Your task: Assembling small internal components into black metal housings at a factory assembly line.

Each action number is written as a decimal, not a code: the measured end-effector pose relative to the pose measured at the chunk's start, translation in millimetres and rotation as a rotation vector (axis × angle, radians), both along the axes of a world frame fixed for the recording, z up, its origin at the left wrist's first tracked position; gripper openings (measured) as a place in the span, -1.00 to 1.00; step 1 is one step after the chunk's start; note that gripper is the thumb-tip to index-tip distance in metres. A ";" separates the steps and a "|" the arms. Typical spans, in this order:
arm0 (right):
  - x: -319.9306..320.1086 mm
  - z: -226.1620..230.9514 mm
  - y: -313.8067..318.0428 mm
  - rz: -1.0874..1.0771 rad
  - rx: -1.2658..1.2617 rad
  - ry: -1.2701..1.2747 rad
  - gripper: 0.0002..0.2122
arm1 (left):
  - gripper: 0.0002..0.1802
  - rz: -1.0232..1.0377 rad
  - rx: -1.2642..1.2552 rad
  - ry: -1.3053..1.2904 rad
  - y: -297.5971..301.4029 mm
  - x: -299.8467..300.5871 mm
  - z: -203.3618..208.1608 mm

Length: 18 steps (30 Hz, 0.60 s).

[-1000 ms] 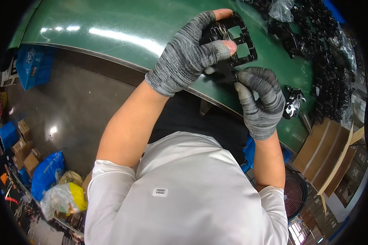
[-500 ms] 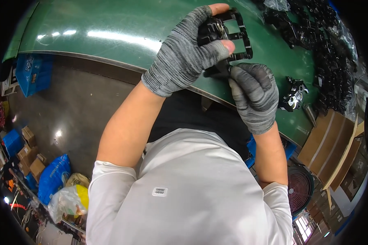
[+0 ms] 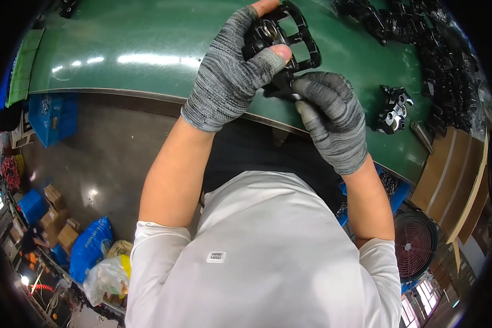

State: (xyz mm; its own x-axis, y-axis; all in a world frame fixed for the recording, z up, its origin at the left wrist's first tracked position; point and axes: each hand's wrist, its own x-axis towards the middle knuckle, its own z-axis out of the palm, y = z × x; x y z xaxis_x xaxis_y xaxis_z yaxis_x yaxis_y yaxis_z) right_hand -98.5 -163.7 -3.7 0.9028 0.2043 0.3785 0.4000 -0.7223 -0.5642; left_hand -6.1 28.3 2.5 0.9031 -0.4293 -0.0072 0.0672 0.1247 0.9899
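Observation:
My left hand (image 3: pixel 224 71), in a grey fingerless knit glove, is closed round a black bicycle pedal (image 3: pixel 296 39) with an open cage-like frame, held above the green bench. My thumb presses on its body. Just below it, my right hand (image 3: pixel 334 120), gloved the same way, has its fingers pinched at a dark piece (image 3: pixel 281 86) under the pedal. A small metallic glint shows at those fingertips; what they hold is mostly hidden. To the right, a silver and black pedal part (image 3: pixel 394 111) lies on the bench.
Black pedals (image 3: pixel 454 82) are heaped along the right of the green bench (image 3: pixel 120 74). A short metal tube (image 3: pixel 421 136) lies near cardboard (image 3: pixel 448 175). Below right stands a round fan (image 3: pixel 413 246). Blue crates (image 3: pixel 53 117) and boxes stand on the floor at left.
Both hands and the pedal appear slightly further left and higher in the picture, and the whole view has shifted a little. My grip on the pedal is the same.

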 end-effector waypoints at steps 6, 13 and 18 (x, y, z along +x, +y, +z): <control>0.2 -0.9 -3.6 0.062 0.173 0.062 -0.67 | -0.18 -0.077 -0.312 -0.470 -3.8 17.0 -32.7; 1.5 -1.5 4.3 -0.020 0.016 0.013 -0.66 | -0.22 0.003 -0.058 0.261 1.7 10.8 -12.5; 4.0 -8.6 18.8 -0.128 0.454 0.141 -0.56 | -0.31 -0.013 -0.336 0.321 -5.0 16.5 -21.3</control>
